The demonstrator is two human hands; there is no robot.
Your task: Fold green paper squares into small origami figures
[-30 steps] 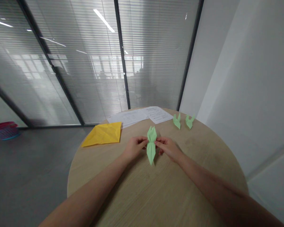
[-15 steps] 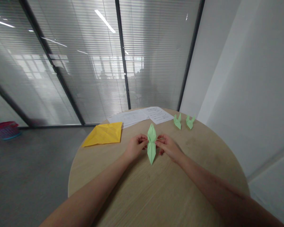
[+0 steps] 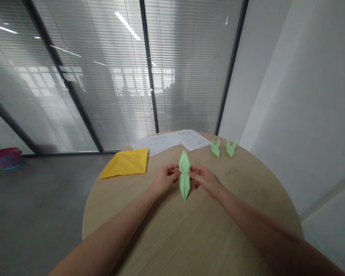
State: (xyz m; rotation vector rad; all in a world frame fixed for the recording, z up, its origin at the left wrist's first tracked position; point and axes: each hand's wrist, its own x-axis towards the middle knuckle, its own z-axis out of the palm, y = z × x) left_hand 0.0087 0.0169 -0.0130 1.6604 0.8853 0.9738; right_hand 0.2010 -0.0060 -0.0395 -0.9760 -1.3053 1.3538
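A light-green folded paper [image 3: 184,182] is held up over the middle of the table, long and narrow, pointed at both ends and creased across its waist. My left hand [image 3: 166,178] pinches its left edge at the waist between thumb and fingers. On the opposite edge, my right hand [image 3: 204,179] grips it the same way. Some fingertips are hidden behind the paper. Two finished-looking green origami figures, one [image 3: 215,148] nearer the middle and another [image 3: 231,148] to its right, stand toward the back right.
The round wooden table [image 3: 166,241] carries a yellow paper [image 3: 126,163] at the left and printed white sheets [image 3: 163,142] at the back. A red and blue basket [image 3: 7,158] sits on the floor at far left. Glass panels with blinds [image 3: 117,107] rise behind.
The waist of the green paper looks a little flatter and wider than before. Both hands keep almost the same place and hold.
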